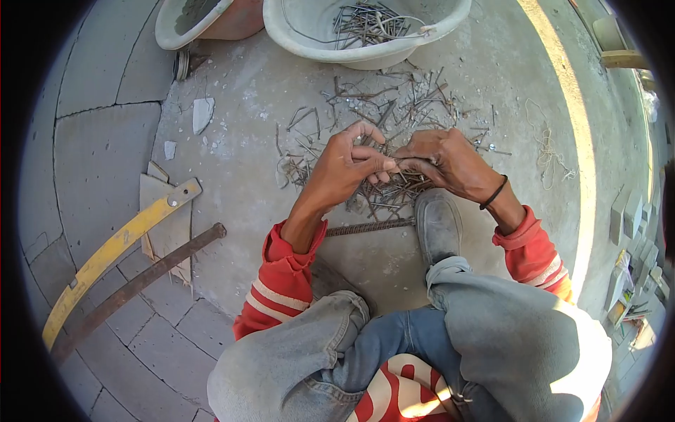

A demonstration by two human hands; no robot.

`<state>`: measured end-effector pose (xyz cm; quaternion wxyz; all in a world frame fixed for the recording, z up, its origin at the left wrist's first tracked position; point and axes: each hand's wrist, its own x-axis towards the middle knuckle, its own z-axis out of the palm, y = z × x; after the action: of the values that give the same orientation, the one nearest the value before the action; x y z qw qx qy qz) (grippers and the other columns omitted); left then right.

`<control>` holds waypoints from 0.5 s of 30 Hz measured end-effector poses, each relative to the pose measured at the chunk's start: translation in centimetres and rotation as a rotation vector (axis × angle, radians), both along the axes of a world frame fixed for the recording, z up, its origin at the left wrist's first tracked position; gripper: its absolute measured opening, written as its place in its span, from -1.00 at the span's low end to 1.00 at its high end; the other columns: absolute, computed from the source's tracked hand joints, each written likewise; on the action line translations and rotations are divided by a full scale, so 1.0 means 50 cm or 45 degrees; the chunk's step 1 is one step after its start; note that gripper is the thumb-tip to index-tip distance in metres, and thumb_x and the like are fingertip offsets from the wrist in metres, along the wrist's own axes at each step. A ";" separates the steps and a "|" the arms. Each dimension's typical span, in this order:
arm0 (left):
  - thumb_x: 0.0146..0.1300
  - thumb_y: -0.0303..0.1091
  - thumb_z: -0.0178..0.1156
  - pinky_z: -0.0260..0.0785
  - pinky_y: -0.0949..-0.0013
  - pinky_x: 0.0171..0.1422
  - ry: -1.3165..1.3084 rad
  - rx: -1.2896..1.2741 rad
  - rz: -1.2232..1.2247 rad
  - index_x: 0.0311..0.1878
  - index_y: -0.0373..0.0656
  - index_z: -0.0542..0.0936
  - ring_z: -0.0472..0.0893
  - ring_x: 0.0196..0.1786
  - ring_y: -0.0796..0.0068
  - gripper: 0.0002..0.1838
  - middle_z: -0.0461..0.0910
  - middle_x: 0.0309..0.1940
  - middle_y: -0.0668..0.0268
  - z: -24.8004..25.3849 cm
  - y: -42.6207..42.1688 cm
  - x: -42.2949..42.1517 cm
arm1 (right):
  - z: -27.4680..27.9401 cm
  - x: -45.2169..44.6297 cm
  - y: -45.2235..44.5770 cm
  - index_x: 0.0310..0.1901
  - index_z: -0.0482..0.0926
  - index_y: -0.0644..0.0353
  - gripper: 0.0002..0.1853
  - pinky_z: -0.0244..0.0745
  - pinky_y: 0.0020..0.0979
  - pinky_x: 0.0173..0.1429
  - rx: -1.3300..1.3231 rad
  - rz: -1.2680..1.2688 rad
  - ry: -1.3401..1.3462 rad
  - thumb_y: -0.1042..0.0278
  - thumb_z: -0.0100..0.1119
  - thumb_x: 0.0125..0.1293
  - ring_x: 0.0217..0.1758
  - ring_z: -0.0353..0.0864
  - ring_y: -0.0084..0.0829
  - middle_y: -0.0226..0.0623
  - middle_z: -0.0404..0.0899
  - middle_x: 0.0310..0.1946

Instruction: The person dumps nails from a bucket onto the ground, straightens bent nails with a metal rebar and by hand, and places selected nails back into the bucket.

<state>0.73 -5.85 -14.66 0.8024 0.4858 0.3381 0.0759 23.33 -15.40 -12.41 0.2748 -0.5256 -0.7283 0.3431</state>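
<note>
My left hand [351, 163] and my right hand [446, 160] meet above a pile of loose nails [394, 195] on the concrete floor. Thumb and fingers of each hand are pinched together at one spot, on what appears to be a thin nail [396, 167]; the fingers cover most of it. Many of the nails around are bent and rusty, scattered beyond the hands too. Just under the pile, a ribbed steel bar [369, 228] lies on the floor beside my shoe [437, 226].
A white basin [302, 46] at the top holds more nails [369, 24]; another basin [204, 28] stands left of it. On the left lie a yellow metal strip [112, 250], a rusty rod [155, 271] and broken board [167, 225]. Tangled string [547, 151] lies right.
</note>
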 end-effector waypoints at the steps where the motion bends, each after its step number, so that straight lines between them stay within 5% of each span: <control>1: 0.44 -0.41 0.37 0.52 0.47 -0.15 0.002 0.002 0.010 0.13 -0.24 0.49 0.68 -0.26 0.56 -0.68 0.81 -0.21 0.09 0.011 0.001 0.002 | 0.013 0.006 0.005 0.00 0.76 0.24 -0.79 0.65 -0.14 -0.01 0.002 0.010 0.002 0.47 0.33 0.36 -0.14 0.74 0.00 -0.07 0.75 -0.20; 4: 0.46 -0.35 0.35 0.52 0.46 -0.17 -0.043 0.004 0.231 0.12 -0.30 0.52 0.67 -0.31 0.57 -0.69 0.80 -0.28 0.14 0.018 0.005 0.007 | 0.086 0.030 0.039 -0.07 0.78 0.23 -0.85 0.61 -0.26 -0.13 0.370 -0.264 -0.151 0.50 0.38 0.35 -0.29 0.71 -0.19 -0.18 0.72 -0.29; 6: 0.44 -0.36 0.34 0.54 0.38 -0.19 0.250 0.553 0.330 0.04 -0.30 0.64 0.71 -0.34 0.46 -0.76 0.80 -0.28 0.17 -0.025 0.018 0.010 | 0.164 0.059 0.082 -0.07 0.78 0.26 -0.87 0.59 -0.37 -0.10 0.760 -0.495 -0.267 0.55 0.41 0.36 -0.25 0.71 -0.37 -0.23 0.76 -0.28; 7: 0.44 -0.36 0.34 0.54 0.38 -0.19 0.248 0.556 0.326 0.04 -0.30 0.64 0.71 -0.34 0.46 -0.76 0.80 -0.28 0.17 -0.046 0.022 0.012 | 0.192 0.074 0.105 -0.07 0.79 0.26 -0.88 0.60 -0.37 -0.09 0.821 -0.630 -0.299 0.49 0.41 0.40 -0.26 0.70 -0.42 -0.23 0.76 -0.30; 11: 0.34 -0.46 0.35 0.52 0.19 -0.11 0.441 1.536 0.194 -0.18 -0.20 0.75 0.68 -0.21 0.24 -0.93 0.75 -0.24 0.22 -0.130 0.055 0.034 | 0.218 0.092 0.190 0.34 0.52 0.26 -0.46 0.60 -0.19 0.14 1.113 -0.728 -0.636 0.36 0.42 0.36 -0.02 0.67 0.01 0.00 0.65 -0.01; 12: 0.29 -0.47 0.36 0.51 0.10 -0.04 0.422 1.864 0.155 -0.21 -0.19 0.77 0.65 -0.13 0.14 -0.94 0.72 -0.19 0.20 -0.143 0.067 0.039 | 0.210 0.089 0.177 0.13 0.66 0.23 -0.66 0.58 -0.32 -0.03 1.063 -0.729 -0.627 0.37 0.46 0.37 -0.17 0.67 -0.25 -0.17 0.72 -0.16; 14: 0.29 -0.47 0.35 0.49 0.07 0.00 0.416 1.879 0.038 -0.19 -0.19 0.77 0.62 -0.07 0.09 -0.92 0.69 -0.14 0.20 -0.158 0.077 0.035 | 0.180 0.051 0.153 -0.11 0.81 0.16 -0.86 0.53 -0.48 -0.25 0.956 -0.694 -0.410 0.42 0.51 0.33 -0.37 0.64 -0.50 -0.36 0.78 -0.30; 15: 0.28 -0.48 0.35 0.48 0.03 0.05 0.423 1.880 -0.069 -0.17 -0.19 0.76 0.58 0.00 0.04 -0.91 0.66 -0.09 0.19 -0.165 0.080 0.031 | 0.094 0.027 0.113 -0.13 0.80 0.16 -0.87 0.57 -0.43 -0.24 0.709 -0.620 -0.356 0.47 0.49 0.31 -0.36 0.68 -0.47 -0.31 0.78 -0.28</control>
<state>2.29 -1.84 -22.90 0.2087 0.9102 0.3040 0.1886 24.66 -9.74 -7.69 0.3784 -0.6300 -0.6780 -0.0177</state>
